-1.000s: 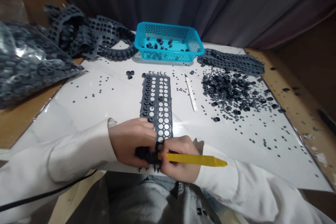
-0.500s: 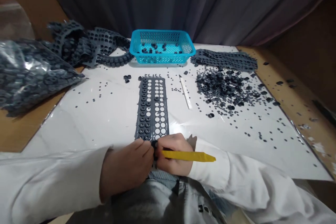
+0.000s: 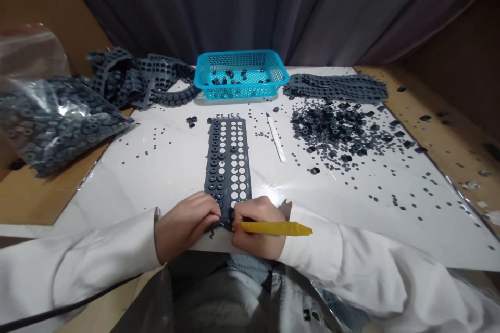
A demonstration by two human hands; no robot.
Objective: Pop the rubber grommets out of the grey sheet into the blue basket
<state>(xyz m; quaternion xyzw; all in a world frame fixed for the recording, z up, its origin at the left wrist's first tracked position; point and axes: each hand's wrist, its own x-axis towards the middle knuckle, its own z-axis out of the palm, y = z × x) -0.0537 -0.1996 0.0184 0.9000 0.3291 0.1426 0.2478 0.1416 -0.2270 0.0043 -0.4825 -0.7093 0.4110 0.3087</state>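
A dark grey rubber sheet (image 3: 227,166) lies lengthwise in front of me. Round holes show white on its right side, and small black rubber rings fill most of its left columns. My left hand (image 3: 189,223) is closed on the near left corner of this sheet, fingertips bent over the edge. In my right hand (image 3: 258,226), closed at the near right corner, is a slim tool with a yellow handle (image 3: 279,228) pointing right. Its working tip is hidden by the fingers, so the kind of tool cannot be made out.
A blue basket (image 3: 241,94) with some black rings stands at the back. A clear bag of rings (image 3: 66,125) and cut rubber strips (image 3: 128,75) lie left. Right are a white pen-like stick (image 3: 276,138), a heap of black bits (image 3: 332,127) and stacked strips (image 3: 336,87).
My left hand has moved left, away from my right fingers, onto the sheet's near left corner. My right hand keeps the yellow tool nearly in place. The view has shifted slightly.
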